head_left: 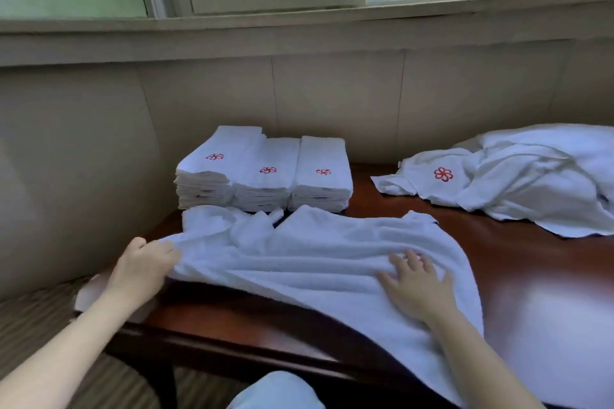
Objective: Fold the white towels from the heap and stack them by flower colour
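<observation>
- The towel (pixel 319 252) lies spread on the table (pixel 518 262), just in front of the folded stacks (pixel 264 173).
- Soft, light and floppy by the look; best taken at corners or edges.
- Left hand (pixel 143 267) pinches its left edge.
- Right hand (pixel 417 287) presses flat, fingers spread.
- The heap (pixel 518 176) lies right of the stacks.

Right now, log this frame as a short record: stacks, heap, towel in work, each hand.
stacks: three folded stacks by the wall, red flower on each top towel
heap: unfolded white towels at far right of the table, one red flower showing
towel in work: spread towel, near edge hanging over the table front
left hand: grip on the towel's left edge
right hand: flat, pressing the towel
</observation>
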Demonstrator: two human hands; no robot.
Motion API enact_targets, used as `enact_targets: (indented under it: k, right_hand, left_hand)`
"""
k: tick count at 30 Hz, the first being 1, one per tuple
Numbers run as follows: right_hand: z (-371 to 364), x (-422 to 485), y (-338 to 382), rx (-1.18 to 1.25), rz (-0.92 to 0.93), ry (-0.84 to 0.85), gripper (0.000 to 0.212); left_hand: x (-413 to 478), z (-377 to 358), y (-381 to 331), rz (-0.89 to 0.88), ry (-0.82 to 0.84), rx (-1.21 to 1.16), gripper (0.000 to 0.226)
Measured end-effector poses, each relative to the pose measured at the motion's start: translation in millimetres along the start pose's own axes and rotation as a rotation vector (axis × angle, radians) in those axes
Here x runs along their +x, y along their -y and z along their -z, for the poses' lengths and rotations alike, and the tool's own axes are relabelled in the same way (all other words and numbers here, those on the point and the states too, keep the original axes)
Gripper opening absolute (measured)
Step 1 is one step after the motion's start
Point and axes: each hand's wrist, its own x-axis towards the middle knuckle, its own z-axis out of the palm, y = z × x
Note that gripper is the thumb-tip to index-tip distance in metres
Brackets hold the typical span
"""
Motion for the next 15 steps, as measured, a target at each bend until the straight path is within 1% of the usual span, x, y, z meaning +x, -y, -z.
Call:
enact_targets:
  k: [1, 2, 3, 4, 5, 6, 7, 8, 9, 10, 11, 12, 13, 14, 15]
  right_hand:
    - [3.3, 4.7, -4.9, -0.011, -0.016, 0.015, 0.066]
    - [6.1, 8.6, -9.4, -0.026, -0.017, 0.033, 0.066]
    - [7.7, 12.2, -13.9, -0.04, -0.006, 0.045, 0.066]
    - [7.4, 14.5, -17.8, -0.05, 0.009, 0.055, 0.066]
    - [7.5, 15.7, -21.3, -0.053, 0.022, 0.068, 0.065]
    - [9.3, 16.8, -24.1, -0.049, 0.028, 0.086, 0.064]
    - [13.2, 17.9, -26.3, -0.037, 0.02, 0.102, 0.061]
    - [18.7, 18.9, -27.9, -0.021, -0.006, 0.113, 0.056]
    - [26.0, 19.3, -29.0, -0.024, -0.04, 0.118, 0.048]
    - [34.9, 18.9, -28.4, -0.055, -0.078, 0.123, 0.037]
    - [43.8, 17.9, -25.1, -0.11, -0.12, 0.114, 0.025]
    - [50.1, 15.6, -19.3, -0.181, -0.162, 0.092, 0.018]
    - [53.2, 12.8, -11.5, -0.262, -0.194, 0.059, 0.019]
    - [51.4, 10.2, -2.4, -0.336, -0.207, 0.008, 0.023]
    - [46.2, 8.0, 7.1, -0.373, -0.195, -0.056, 0.026]
  left_hand:
    - [-7.0, 8.5, 2.4, 0.118, 0.138, -0.058, 0.032]
    - [-7.9, 14.0, 2.9, 0.234, 0.324, -0.09, 0.026]
    - [-8.8, 21.8, -1.6, 0.225, 0.577, -0.032, 0.024]
    - [-6.3, 28.7, -6.9, 0.222, 0.854, 0.02, 0.029]
    - [0.3, 38.2, -12.7, 0.191, 1.069, 0.087, 0.028]
    - [8.3, 49.1, -18.6, 0.146, 1.25, 0.076, 0.027]
    - [15.1, 53.1, -21.1, 0.128, 1.36, -0.021, 0.034]
    - [23.9, 54.4, -24.1, 0.122, 1.412, -0.173, 0.044]
    - [30.6, 53.3, -27.4, 0.126, 1.412, -0.347, 0.049]
    - [35.5, 49.9, -32.5, 0.128, 1.343, -0.499, 0.046]
    - [40.0, 44.6, -39.5, 0.11, 1.201, -0.592, 0.038]
    - [43.6, 34.7, -47.3, 0.095, 1.022, -0.616, 0.032]
    - [45.4, 23.1, -56.5, 0.088, 0.855, -0.617, 0.033]
    - [45.3, 11.4, -65.4, 0.099, 0.736, -0.621, 0.038]
    - [42.3, -0.2, -72.9, 0.129, 0.655, -0.647, 0.044]
